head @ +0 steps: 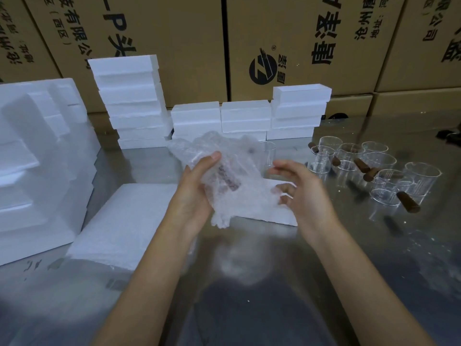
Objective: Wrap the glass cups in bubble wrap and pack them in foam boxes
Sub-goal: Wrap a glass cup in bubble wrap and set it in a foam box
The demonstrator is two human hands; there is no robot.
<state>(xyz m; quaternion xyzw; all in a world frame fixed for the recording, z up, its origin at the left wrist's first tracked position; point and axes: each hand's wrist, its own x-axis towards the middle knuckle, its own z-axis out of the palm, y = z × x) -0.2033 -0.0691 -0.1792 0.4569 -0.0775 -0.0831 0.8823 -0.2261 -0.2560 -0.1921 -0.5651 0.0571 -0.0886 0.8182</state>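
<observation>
Fingers [212, 157] of my left hand [197, 193] curl around a bundle of bubble wrap [232, 176], thumb pressed on top; a brown handle shows dimly through the plastic, so a glass cup sits inside. My right hand [304, 193] hovers just beside the bundle at 3 o'clock, its fingers loosely spread and relaxed, the tips near the wrap's edge, though I cannot tell whether they touch it. Under the bundle a flat foam slab [129, 221] lies on the shiny desk [249, 295]. Unwrapped glass cups [374, 171] with brown handles cluster at 2 o'clock. Stacked foam boxes [219, 118] line the back at 12 o'clock, before cardboard cartons [179, 33].
</observation>
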